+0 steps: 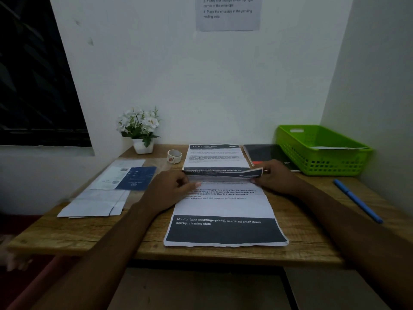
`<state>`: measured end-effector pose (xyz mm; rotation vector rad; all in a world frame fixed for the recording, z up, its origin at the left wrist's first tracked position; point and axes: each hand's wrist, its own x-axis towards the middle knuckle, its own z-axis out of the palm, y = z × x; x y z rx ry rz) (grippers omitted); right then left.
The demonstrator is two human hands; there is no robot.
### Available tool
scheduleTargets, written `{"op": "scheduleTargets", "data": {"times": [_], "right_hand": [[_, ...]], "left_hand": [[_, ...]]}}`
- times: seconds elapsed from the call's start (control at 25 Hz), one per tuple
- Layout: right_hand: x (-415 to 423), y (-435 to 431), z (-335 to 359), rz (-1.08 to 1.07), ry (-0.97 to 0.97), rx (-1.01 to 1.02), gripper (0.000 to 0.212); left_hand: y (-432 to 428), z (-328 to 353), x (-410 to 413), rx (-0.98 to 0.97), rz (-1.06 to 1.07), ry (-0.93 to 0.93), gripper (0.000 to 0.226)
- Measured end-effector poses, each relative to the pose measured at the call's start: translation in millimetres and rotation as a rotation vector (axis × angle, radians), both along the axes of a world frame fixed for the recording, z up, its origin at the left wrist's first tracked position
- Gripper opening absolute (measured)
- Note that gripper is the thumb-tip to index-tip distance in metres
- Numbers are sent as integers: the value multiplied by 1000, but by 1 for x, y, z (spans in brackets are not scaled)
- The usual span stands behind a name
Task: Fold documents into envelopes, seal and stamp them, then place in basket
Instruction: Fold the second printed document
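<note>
Head view: the sheet (pixel 223 206) lies lengthwise on the surface (pixel 312 220), mid-table, its far edge lifted and turned back toward the person. The left hand (pixel 172 191) pinches the left end of that turned-over flap, and the right hand (pixel 277 175) pinches its right corner. The paper looks thin, light and limp. It should crease readily but sag or skew if held at one point, so a grip at both ends of the flap suits it, with the corners squared to the side edges before pressing. A second sheet (pixel 215 156) lies just beyond. The envelopes (pixel 98 202) sit to the left and the basket (pixel 290 139) far right.

The fingertips under the flap are hidden, so it is unclear whether a crease is set. The flap's print is blurred. Something pale lies in the basket, mostly screened by its wall. No stamps can be made out in the dim light.
</note>
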<state>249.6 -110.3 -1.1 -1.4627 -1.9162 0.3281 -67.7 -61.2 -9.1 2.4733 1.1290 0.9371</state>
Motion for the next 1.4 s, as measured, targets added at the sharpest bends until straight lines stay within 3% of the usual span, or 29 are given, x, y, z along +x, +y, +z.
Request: {"op": "scheduleTargets", "data": {"times": [0.08,0.24,0.44,0.6,0.76,0.92,1.12,1.4], "right_hand": [[5,-3,3,17,-10,-36,36],[3,-5,5,42,-74,-20,49],[3,-7,6,105,-132,5,45],[3,-8,8,89,-125,-16,41],[3,-8,6,76,-123,-64,13],[7,-8,7,-33,-160,-111,40],[8,-6,8,-51,-123,-157,60],[4,-10,11,38,-14,-234,48]], "left_hand": [[-6,3,0,4,17,-121,56],[-9,4,2,172,203,-160,41],[1,1,4,111,151,-62,15],[6,-5,3,40,48,166,49],[7,-5,1,-57,44,244,59],[0,0,2,17,41,215,41],[0,2,2,0,38,201,59],[4,-1,2,-41,29,170,72]]}}
